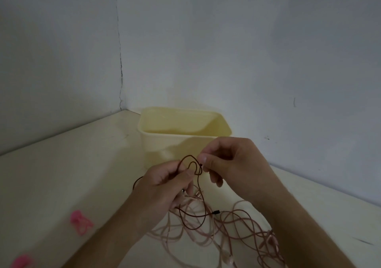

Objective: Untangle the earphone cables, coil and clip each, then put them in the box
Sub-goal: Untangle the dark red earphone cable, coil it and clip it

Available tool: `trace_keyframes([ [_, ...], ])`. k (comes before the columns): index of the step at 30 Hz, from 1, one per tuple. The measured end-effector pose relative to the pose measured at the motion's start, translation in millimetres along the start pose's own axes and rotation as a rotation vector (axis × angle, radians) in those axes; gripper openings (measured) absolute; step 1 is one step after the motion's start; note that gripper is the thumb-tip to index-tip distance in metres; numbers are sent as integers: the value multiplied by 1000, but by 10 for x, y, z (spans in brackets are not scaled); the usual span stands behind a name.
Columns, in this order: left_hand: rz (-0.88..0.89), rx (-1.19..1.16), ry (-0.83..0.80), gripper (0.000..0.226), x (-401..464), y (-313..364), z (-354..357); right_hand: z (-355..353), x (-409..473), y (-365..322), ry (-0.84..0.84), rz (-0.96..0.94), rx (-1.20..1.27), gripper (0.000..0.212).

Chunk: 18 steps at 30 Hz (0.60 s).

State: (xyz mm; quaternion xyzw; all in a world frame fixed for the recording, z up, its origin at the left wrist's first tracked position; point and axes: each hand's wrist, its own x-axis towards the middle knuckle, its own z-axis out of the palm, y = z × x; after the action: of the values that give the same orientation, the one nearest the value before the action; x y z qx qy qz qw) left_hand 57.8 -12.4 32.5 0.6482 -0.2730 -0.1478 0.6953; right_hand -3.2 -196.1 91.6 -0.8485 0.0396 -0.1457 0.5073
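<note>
Pinching a dark brown earphone cable (190, 165) between them, both hands work just above the table (82, 164), near the middle of the view. The left hand (167, 187) has its fingers curled round the cable, thumb pressed against the strand, and a small loop of it rises above the knuckles. The right hand (228, 164) nips the same loop at its right end between thumb and forefinger — the other fingers are curled underneath.

From the left hand the dark cable drops to the tabletop, curving through a tangle of pale pink cables (206, 232) that sprawls on the near side, from below the hands out to the right. A small black plug (215, 212) lies in that tangle, under the right wrist.

The cream box (165, 144) stands open on the far side of the hands, close to the corner of the walls. Two pink clips lie on the table at the near left — one (80, 222) beside the left forearm, the other (22, 261) at the bottom edge, blurred.
</note>
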Motion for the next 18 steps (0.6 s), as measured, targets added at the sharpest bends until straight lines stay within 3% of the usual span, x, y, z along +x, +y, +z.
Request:
trace_keyframes([
  [5, 18, -36, -94, 30, -2, -18, -8, 39, 16, 37, -131, -38, -104, 25],
  [12, 49, -130, -109, 34, -11, -19, -1, 57, 19, 83, -90, -94, -187, 35],
  [14, 70, -111, -112, 37, -6, -19, -4, 79, 17, 63, -125, -111, -212, 25],
  [18, 54, -41, -32, 36, 10, -51, -11, 43, 27, 51, -8, -107, -182, 15],
])
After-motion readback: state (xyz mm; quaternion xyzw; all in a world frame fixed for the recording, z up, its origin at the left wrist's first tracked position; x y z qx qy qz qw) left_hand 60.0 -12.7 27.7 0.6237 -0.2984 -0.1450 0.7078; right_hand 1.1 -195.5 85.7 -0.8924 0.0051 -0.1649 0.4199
